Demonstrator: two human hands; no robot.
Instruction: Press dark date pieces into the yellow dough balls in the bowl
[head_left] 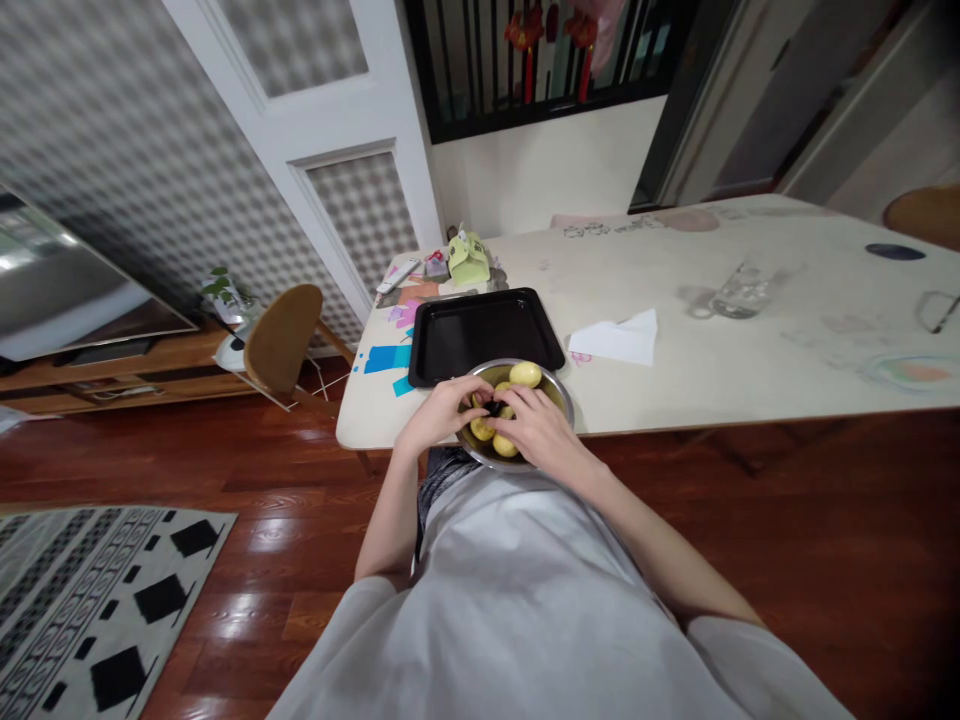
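A metal bowl (pixel 568 400) sits at the table's near edge, close against my body. Inside it lie several smooth yellow lumps that look like potatoes (pixel 525 375). My left hand (pixel 452 408) reaches over the bowl's left side, its fingers curled inward. From the right, my right hand (pixel 537 426) comes in with bent fingers, meeting the left over the yellow lumps. Between the fingertips shows a small dark object (pixel 493 408), too small and covered to name. Just beyond the bowl lies a black rectangular baking tray (pixel 480 335) with nothing in it.
White paper (pixel 615 338) lies right of the tray. Farther right stands a clear glass vessel (pixel 741 292). A yellow-green box (pixel 469 258) and a white remote (pixel 399 276) are behind the tray. A wooden chair (pixel 283 340) stands left of the table (pixel 712 380).
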